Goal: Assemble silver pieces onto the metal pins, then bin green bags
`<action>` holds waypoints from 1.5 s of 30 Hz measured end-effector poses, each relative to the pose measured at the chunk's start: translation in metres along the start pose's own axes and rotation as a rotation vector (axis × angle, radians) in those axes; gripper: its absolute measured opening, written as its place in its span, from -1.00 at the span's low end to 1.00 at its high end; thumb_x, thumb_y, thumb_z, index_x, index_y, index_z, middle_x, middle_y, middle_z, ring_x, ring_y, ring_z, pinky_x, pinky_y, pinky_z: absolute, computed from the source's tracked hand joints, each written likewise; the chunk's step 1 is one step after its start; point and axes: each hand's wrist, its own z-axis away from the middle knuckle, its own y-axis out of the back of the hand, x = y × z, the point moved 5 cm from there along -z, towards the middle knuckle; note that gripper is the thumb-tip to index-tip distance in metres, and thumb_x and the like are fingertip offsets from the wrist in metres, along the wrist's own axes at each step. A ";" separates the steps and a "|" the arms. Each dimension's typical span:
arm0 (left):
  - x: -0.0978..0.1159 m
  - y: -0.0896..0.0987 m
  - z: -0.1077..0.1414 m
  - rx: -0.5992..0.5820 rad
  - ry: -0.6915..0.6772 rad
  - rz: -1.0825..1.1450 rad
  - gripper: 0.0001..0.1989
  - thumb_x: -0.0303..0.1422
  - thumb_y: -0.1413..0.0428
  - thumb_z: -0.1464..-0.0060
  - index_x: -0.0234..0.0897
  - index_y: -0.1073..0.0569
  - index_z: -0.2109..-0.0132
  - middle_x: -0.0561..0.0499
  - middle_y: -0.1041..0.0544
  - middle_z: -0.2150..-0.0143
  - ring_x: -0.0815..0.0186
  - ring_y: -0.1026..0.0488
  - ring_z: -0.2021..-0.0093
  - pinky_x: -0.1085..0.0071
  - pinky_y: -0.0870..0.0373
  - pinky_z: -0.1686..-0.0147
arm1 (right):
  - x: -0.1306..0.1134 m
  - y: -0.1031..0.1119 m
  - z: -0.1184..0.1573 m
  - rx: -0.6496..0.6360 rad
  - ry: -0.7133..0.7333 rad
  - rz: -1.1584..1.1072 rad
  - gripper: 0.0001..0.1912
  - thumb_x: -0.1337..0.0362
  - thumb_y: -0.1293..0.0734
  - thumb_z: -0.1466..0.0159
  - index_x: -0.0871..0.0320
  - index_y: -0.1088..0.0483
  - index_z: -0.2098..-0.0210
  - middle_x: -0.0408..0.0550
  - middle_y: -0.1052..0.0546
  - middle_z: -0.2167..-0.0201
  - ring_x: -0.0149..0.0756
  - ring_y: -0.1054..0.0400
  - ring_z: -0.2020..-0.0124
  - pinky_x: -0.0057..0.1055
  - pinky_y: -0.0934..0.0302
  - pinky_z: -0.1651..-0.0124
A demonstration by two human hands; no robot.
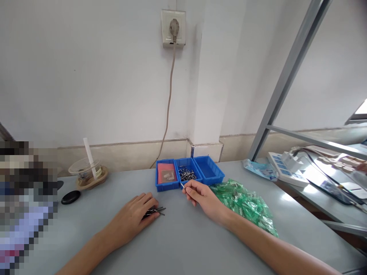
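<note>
Left hand (138,212) clasps thin rods (156,210); right hand (201,194) pinches a lone rod (182,185) toward eleven o'clock, likely light, stiff, best held mid-shaft.

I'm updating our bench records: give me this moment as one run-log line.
left hand: holding thin metal pins | right hand: pinching slim pin by middle blue bin of metal pieces | green plastic packaging: beside right forearm

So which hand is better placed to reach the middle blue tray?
Probably the right hand: it holds one slim piece close to that middle tray, while the left hand, holding several metal pins, lies farther away.
</note>
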 end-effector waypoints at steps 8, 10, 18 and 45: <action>-0.003 -0.003 0.001 -0.005 -0.002 0.012 -0.81 -0.17 0.01 -0.48 -0.14 -0.42 0.00 -0.02 -0.48 0.07 0.18 -0.44 0.11 0.28 -0.37 0.10 | -0.003 0.002 0.001 0.015 -0.022 -0.158 -0.58 -0.14 -0.37 -0.37 0.12 -0.43 0.20 -0.17 -0.39 0.37 -0.42 -0.17 0.47 -0.41 -0.07 0.34; -0.004 -0.004 0.001 -0.009 0.000 0.011 -0.80 -0.17 0.02 -0.48 -0.13 -0.42 0.00 -0.02 -0.48 0.06 0.18 -0.44 0.10 0.28 -0.37 0.10 | -0.005 0.002 0.001 0.034 -0.014 -0.136 -0.57 -0.15 -0.37 -0.36 0.12 -0.41 0.19 -0.18 -0.39 0.36 -0.42 -0.16 0.47 -0.41 -0.07 0.34; -0.002 -0.003 0.001 0.007 -0.008 0.007 -0.79 -0.18 0.02 -0.48 -0.15 -0.44 0.03 0.00 -0.48 0.11 0.21 -0.44 0.14 0.30 -0.35 0.12 | -0.005 0.005 0.001 0.087 0.093 0.039 -0.61 -0.13 -0.35 -0.39 0.08 -0.34 0.21 -0.20 -0.32 0.35 -0.35 -0.17 0.37 -0.40 -0.12 0.31; -0.007 -0.005 0.002 -0.013 -0.010 0.002 -0.79 -0.19 0.03 -0.49 -0.12 -0.46 -0.01 0.01 -0.47 0.12 0.22 -0.44 0.15 0.32 -0.37 0.12 | -0.008 0.024 -0.006 0.285 -0.042 -0.090 -0.58 -0.13 -0.34 -0.34 0.11 -0.39 0.32 -0.26 -0.27 0.52 -0.41 -0.11 0.51 -0.42 -0.03 0.42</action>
